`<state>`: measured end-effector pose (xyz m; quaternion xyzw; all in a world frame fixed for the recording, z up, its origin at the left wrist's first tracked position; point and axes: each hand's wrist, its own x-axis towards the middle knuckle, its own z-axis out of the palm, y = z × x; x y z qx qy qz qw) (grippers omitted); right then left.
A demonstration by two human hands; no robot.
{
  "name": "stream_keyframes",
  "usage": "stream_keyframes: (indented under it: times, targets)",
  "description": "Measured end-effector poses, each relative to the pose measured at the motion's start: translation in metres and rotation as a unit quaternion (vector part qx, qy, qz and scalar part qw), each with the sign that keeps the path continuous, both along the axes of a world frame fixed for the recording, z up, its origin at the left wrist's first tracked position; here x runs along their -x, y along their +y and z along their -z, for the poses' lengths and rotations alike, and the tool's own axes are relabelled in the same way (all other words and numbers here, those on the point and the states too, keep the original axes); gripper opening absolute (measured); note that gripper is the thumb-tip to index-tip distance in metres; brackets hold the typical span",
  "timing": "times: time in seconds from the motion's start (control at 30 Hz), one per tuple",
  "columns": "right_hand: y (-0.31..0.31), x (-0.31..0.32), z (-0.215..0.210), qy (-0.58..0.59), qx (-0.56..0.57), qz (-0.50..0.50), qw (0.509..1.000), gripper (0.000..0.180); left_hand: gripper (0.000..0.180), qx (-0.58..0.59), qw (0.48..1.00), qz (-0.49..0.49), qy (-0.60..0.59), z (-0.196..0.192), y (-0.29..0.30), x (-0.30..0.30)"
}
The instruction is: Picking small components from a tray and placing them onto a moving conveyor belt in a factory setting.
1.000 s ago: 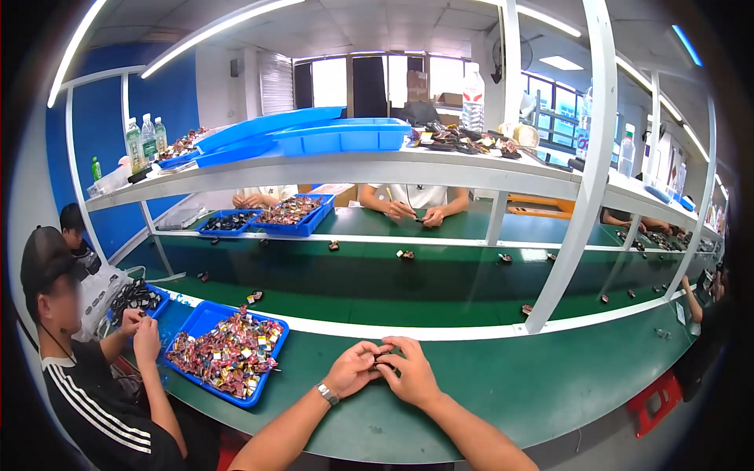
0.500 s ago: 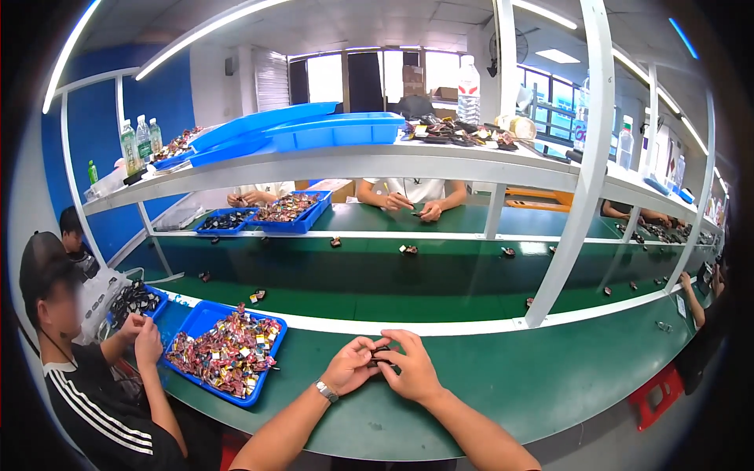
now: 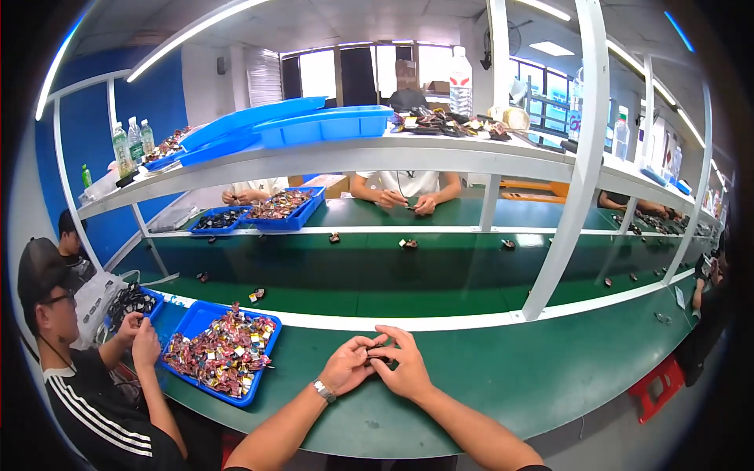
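Observation:
My left hand (image 3: 346,367), with a silver watch on its wrist, and my right hand (image 3: 406,372) meet above the green table. Pinched between the fingertips of both is a small dark piece (image 3: 378,355), mostly covered by the fingers, so its exact kind does not show. To the left of my hands stands a blue bin (image 3: 251,390), heaped with small wired electronic parts (image 3: 218,349) in red, yellow and white.
A co-worker (image 3: 94,392) sits at the left beside a tray of black parts (image 3: 129,304). Beyond a white rail (image 3: 345,322), scattered parts lie on a green belt (image 3: 330,302). Overhead, a white shelf (image 3: 330,163) on posts carries blue trays and bottles. A red stool (image 3: 656,388) stands right.
The whole view has shifted slightly. My hands stay together around the dark piece, with only small finger movements.

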<state>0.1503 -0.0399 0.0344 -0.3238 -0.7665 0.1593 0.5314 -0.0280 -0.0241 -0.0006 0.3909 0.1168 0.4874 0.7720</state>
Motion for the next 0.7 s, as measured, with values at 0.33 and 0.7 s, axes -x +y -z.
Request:
stream_keyframes:
  times: [0.33, 0.7]
  targets:
    - [0.002, -0.002, -0.008, -0.015, -0.024, 0.044, 0.999, 0.021, 0.022, 0.039, 0.999, -0.031, 0.022, -0.005, 0.001, -0.001]
    - [0.002, 0.0, -0.007, -0.071, -0.09, 0.049, 0.992, 0.018, 0.024, 0.048, 0.996, -0.056, 0.04, -0.004, 0.0, -0.003]
